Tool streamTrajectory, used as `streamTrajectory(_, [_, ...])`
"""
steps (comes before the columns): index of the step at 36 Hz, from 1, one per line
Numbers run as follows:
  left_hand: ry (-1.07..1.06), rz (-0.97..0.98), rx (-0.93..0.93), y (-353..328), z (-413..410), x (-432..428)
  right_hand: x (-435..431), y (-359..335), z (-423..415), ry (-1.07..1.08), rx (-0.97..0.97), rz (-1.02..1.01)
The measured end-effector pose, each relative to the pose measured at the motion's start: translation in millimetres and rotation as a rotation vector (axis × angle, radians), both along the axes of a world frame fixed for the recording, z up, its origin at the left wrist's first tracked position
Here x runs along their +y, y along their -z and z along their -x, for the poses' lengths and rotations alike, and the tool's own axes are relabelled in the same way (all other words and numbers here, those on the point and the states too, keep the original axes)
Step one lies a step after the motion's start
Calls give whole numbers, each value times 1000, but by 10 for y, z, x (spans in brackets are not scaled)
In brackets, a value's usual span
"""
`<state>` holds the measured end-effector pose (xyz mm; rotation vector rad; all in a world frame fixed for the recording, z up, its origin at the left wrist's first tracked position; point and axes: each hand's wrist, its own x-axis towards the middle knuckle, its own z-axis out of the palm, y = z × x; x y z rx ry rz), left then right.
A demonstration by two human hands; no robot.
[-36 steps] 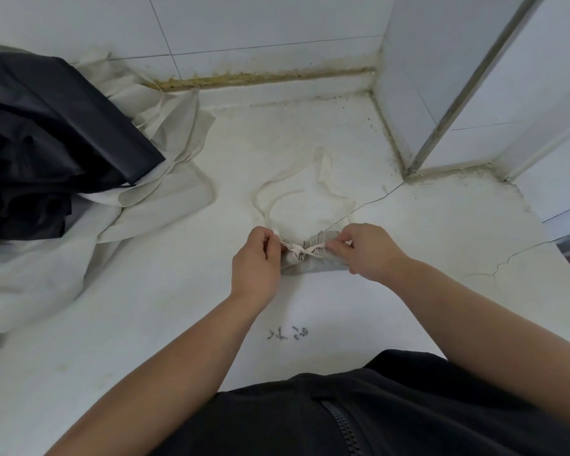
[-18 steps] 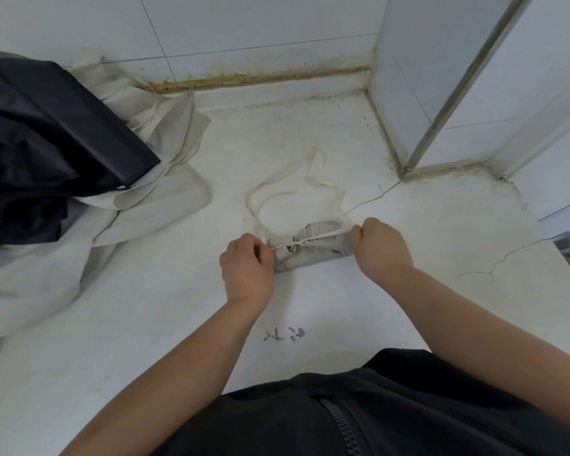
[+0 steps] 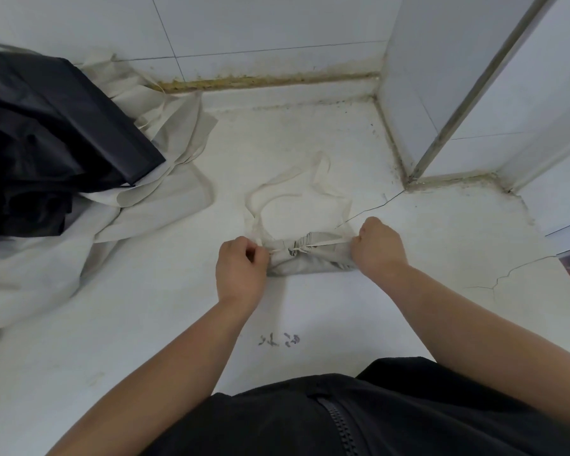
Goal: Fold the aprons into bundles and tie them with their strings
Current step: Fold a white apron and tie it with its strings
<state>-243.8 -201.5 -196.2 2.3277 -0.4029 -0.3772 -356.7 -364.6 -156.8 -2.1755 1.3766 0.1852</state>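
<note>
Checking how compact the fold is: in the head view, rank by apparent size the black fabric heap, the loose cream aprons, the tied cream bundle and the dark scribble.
1-2. Black fabric heap and loose cream aprons: alike, both cut off at the edge, unranked.
3. Tied cream apron bundle.
4. Dark ink scribble.

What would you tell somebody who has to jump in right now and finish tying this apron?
Left hand: grip pinches one string end beside the bundle.
Right hand: grip pinches the other string end, pulled tight.
Things: the bundle lies on the white surface, with a knot on top and a loose loop behind it. A pile of pale aprons sits at the far left, black cloth on it.
Done: this apron is folded, knot started.
Left: snug the knot, probably tidy the loop, then fold and tie the pile.
</note>
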Motion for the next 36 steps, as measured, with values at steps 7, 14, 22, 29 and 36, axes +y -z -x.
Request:
streamTrajectory(7, [108, -60, -133, -59, 61, -1, 102, -106, 98, -458, -12, 459])
streamTrajectory(14, [118, -69, -186, -69, 85, -3, 118, 13, 126, -695, 9, 63])
streamTrajectory(22, [107, 79, -224, 39, 98, 91, 6, 63, 197, -434, -196, -82])
streamTrajectory(29, [72, 168, -97, -62, 163, 123, 47, 109, 175, -384, -279, -21])
streamTrajectory(36, [384, 87, -268, 17, 81, 194, 0, 96, 202, -378, -253, 49])
